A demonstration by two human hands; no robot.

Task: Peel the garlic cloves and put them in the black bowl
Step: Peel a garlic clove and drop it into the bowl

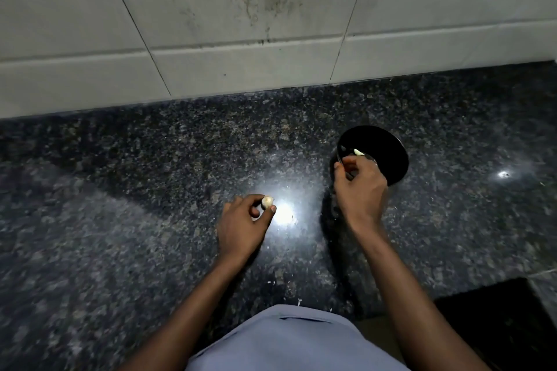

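Granite desk [120, 220] carries the black bowl [388, 153] at right. Right hand [360, 187] hovers over the bowl's near rim, fingers loosely curled; a peeled clove [358, 152] lies just beyond them. Left hand [245, 221] pinches a garlic bulb [267, 201] between thumb and fingers.

One head-worn camera looks steeply down (wide-angle) at the countertop [120, 190], close.

on the tabletop [120, 190] the bowl [388, 153] stands to the right with a peeled clove [358, 152] in it, the right hand [360, 187] over its near rim, the left hand [244, 223] further left holding the garlic [267, 201], the wall [211, 24] behind.
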